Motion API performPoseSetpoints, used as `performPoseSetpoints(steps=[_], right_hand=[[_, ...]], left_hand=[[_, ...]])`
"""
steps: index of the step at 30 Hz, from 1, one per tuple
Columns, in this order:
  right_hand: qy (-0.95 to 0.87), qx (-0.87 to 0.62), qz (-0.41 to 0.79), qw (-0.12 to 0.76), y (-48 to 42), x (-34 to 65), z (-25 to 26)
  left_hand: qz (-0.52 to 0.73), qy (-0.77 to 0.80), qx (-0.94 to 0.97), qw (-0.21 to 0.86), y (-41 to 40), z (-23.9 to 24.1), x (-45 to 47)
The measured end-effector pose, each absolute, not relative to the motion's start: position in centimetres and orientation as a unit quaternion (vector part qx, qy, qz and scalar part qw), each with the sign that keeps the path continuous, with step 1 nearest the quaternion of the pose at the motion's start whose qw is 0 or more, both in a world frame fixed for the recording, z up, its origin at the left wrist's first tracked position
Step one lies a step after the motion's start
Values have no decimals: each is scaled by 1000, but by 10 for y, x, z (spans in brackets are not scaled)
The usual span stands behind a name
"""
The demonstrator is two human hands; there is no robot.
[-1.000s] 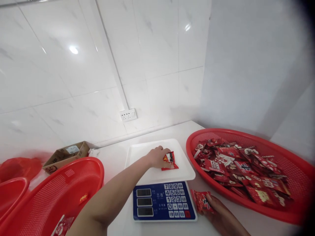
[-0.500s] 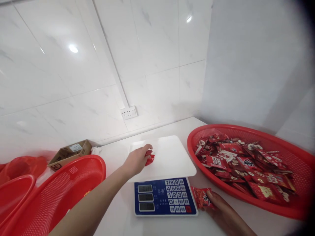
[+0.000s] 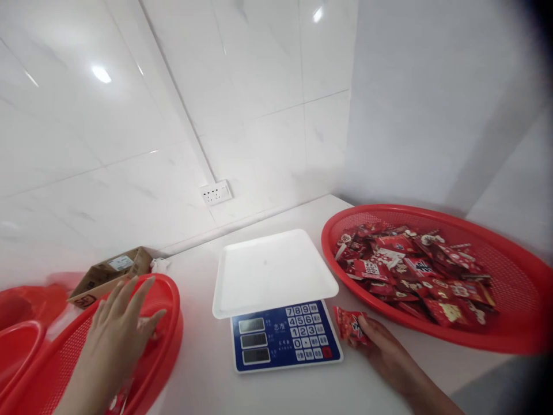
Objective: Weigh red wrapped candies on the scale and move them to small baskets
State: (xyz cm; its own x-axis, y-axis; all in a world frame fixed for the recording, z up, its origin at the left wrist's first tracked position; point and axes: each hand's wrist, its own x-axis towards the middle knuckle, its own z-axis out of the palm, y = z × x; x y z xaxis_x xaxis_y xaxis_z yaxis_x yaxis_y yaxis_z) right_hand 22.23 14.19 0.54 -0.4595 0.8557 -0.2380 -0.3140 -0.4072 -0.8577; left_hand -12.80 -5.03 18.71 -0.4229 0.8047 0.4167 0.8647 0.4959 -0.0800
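My left hand (image 3: 118, 323) hovers over the red plastic basket (image 3: 170, 340) on the left, its fingers spread and nothing held in them. Below it some red wrappers show in that basket, partly hidden by the hand. In my right hand (image 3: 384, 351) is a red snack packet (image 3: 352, 327), gripped between thumb and fingers beside the scale's keypad. The weighing scale (image 3: 285, 337) has a blue panel with number keys and three displays. Its white tray (image 3: 272, 271) carries nothing.
A large red basket (image 3: 510, 288) at the right holds a heap of red snack packets (image 3: 410, 268). Behind the left basket sits an open cardboard box (image 3: 112, 274), near a red plastic bag (image 3: 26, 305). A wall socket (image 3: 216, 192) is above the white table (image 3: 194, 288).
My left hand has moved from the scale tray to the left basket, and the red packet has left its fingers. My right hand still holds its packet. The view has shifted slightly.
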Motion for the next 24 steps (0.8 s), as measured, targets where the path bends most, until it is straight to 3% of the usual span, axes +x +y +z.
performPoseSetpoints(steps=[2, 5, 8, 11, 19, 24], right_hand=[[-405, -367, 725, 419, 140, 221, 11], [-490, -373, 667, 420, 133, 216, 32], [-595, -359, 630, 347, 123, 206, 64], [-669, -299, 633, 249, 113, 192, 91], [-717, -290, 587, 238, 113, 166, 111], [-712, -301, 567, 285, 144, 138, 130]], left_hand=[[-182, -844, -480, 157, -53, 164, -107], [-331, -813, -470, -94, -41, 128, -54], [-455, -690, -472, -306, -15, 100, -2], [-506, -588, -471, -419, 10, 90, 26], [-569, -544, -362, -499, 16, 88, 14], [-621, -579, -321, -420, 9, 80, 1]])
